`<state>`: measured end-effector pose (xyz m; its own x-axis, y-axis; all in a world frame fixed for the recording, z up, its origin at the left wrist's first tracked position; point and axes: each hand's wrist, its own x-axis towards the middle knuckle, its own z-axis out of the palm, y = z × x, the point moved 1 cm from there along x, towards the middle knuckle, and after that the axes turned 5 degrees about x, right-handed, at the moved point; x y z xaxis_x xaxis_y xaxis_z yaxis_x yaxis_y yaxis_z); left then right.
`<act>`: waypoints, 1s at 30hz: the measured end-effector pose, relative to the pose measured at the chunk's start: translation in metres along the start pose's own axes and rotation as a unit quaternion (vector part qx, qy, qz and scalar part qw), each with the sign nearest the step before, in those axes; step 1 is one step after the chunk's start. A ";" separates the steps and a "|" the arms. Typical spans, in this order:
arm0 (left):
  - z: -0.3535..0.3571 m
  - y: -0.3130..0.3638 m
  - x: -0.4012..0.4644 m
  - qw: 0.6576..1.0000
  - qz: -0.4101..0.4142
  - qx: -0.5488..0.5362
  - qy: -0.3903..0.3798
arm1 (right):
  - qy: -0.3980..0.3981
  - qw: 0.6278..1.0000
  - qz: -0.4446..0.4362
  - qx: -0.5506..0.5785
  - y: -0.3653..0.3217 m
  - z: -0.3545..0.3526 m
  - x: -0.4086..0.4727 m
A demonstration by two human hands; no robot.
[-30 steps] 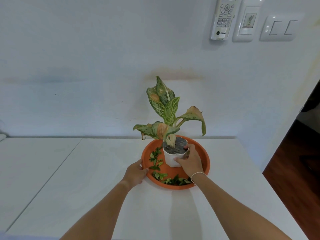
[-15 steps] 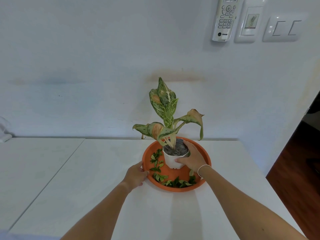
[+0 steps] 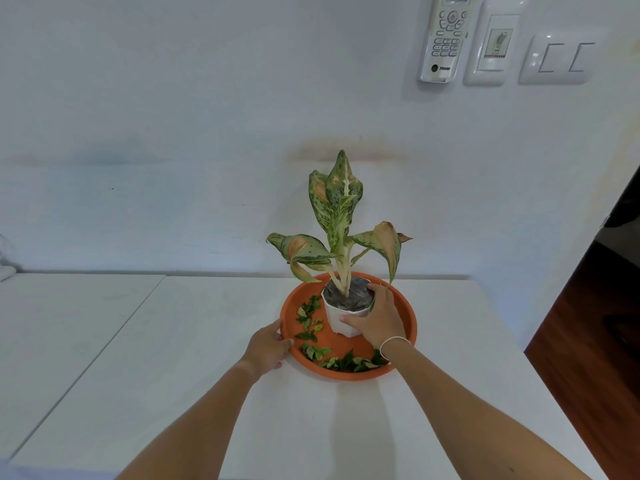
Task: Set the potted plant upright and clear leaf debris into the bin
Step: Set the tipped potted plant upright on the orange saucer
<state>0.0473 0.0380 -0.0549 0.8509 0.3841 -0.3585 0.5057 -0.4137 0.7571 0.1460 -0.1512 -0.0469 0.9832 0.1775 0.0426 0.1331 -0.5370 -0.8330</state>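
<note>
A small white pot with a speckled green and orange plant stands upright in a round orange tray on the white table. My right hand is wrapped around the pot's right side and rim. My left hand holds the tray's left rim. Small green leaf pieces lie scattered in the tray, left of the pot, and more leaf pieces lie along the tray's front edge. No bin is in view.
The white table meets the wall behind the tray and has a seam at the left. A remote holder and switches hang on the wall. Dark wooden floor lies beyond the table's right edge.
The plant has come from leaning toward me to standing straight, and my right hand has shifted from the pot's front to its right side. My left hand stays on the tray rim.
</note>
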 end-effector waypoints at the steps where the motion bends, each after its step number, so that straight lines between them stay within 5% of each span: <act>1: 0.000 0.000 0.000 1.000 0.001 0.000 -0.001 | 0.000 1.000 0.001 -0.005 0.000 0.000 0.000; 21: -0.002 0.000 -0.002 1.000 0.012 0.029 -0.003 | -0.058 0.998 0.008 0.020 0.001 -0.008 0.002; 30: -0.002 0.001 -0.001 0.981 0.062 0.179 0.046 | -0.083 0.996 0.026 -0.004 0.003 -0.016 -0.003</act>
<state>0.0463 0.0393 -0.0526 0.9008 0.3791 -0.2117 0.4308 -0.7193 0.5449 0.1456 -0.1667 -0.0404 0.9548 0.2828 -0.0919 0.0851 -0.5558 -0.8269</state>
